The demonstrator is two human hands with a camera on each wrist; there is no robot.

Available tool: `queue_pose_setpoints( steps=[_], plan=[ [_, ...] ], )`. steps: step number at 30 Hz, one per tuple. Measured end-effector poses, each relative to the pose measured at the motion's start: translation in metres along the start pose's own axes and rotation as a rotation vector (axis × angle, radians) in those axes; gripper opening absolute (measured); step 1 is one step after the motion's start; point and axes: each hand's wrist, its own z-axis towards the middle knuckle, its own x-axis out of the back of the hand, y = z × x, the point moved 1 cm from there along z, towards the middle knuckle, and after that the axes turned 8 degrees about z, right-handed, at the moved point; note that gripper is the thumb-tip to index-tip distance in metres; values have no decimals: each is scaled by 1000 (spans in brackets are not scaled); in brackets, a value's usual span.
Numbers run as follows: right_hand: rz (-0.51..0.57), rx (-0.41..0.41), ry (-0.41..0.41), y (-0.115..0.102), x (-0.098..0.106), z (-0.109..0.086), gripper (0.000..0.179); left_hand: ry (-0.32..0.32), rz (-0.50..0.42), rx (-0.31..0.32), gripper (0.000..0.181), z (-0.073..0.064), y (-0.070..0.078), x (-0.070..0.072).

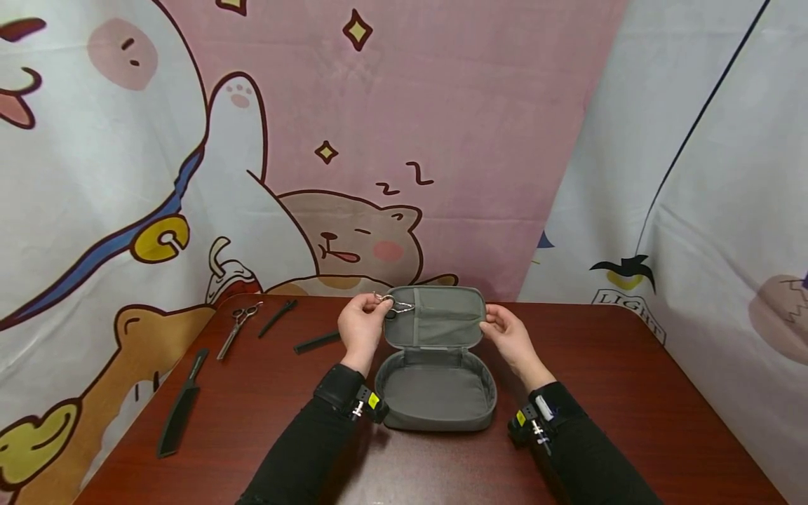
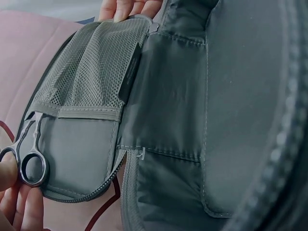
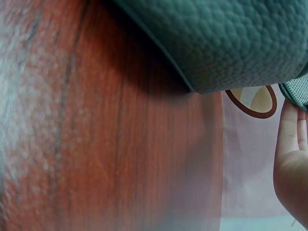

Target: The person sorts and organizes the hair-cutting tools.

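Note:
An unzipped grey case [image 1: 435, 424] stands with its lid [image 1: 451, 337] raised, showing a mesh pocket [image 2: 91, 67] inside. My left hand [image 1: 362, 326] pinches a pair of scissors [image 2: 34, 168] by the finger rings, at the lid's left side. The scissors' shanks reach the edge of the mesh pocket; their blades are hidden from the left wrist view. On the opposite side my right hand [image 1: 508, 337] grips the lid's right edge, its thumb in front and fingers behind. In the right wrist view only part of this hand [image 3: 293, 163] shows, beside the lid's edge.
On the left of the brown table [image 1: 600, 393] lie another pair of scissors [image 1: 238, 330], a black clip [image 1: 278, 318] and a dark comb-like tool [image 1: 183, 403] with a handle. A dark flat bar [image 1: 315, 343] lies partly behind my left hand. A cartoon-printed cloth [image 1: 473, 140] hangs behind.

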Motion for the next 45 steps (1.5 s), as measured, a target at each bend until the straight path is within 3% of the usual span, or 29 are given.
queue_pose_setpoints(
  steps=[8, 21, 30, 45],
  plan=[
    [-3, 5, -10, 0, -1, -1, 34, -7, 37, -17, 14, -2, 3, -9],
    [9, -8, -13, -2, 0, 0, 32, -73, -48, 48, 12, -6, 8, -15],
    [-17, 38, -8, 0, 1, -1, 34, -107, -17, 69, 13, -4, 9, -15],
    [-39, 57, -2, 1, -2, 0, 31, -97, 12, 101, 12, -4, 10, -12]
  ],
)
